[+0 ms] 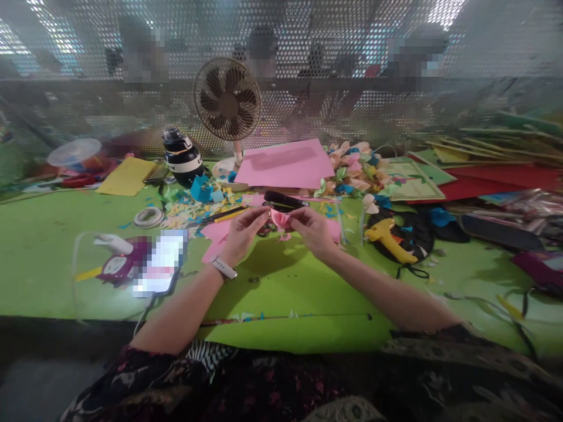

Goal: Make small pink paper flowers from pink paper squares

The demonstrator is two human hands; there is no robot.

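Observation:
A small curled piece of pink paper (280,218) is held between my two hands above the green table. My left hand (244,230), with a white watch on its wrist, pinches near its left edge, fingertips together. On the other side my right hand (313,230) grips it between thumb and fingers. Just behind the hands lies a black stapler (285,200). Flat pink paper (216,239) rests under and beside my left hand, near a yellow-and-black cutter (226,214). Scraps of cut paper surround them.
A yellow glue gun (393,241) lies on a black round tray at right. A lit phone (162,262) and a tape roll (148,217) are at left. Behind stand a fan (227,98), a black bottle (183,157), a pink sheet (285,164) and a paper-flower heap (358,167).

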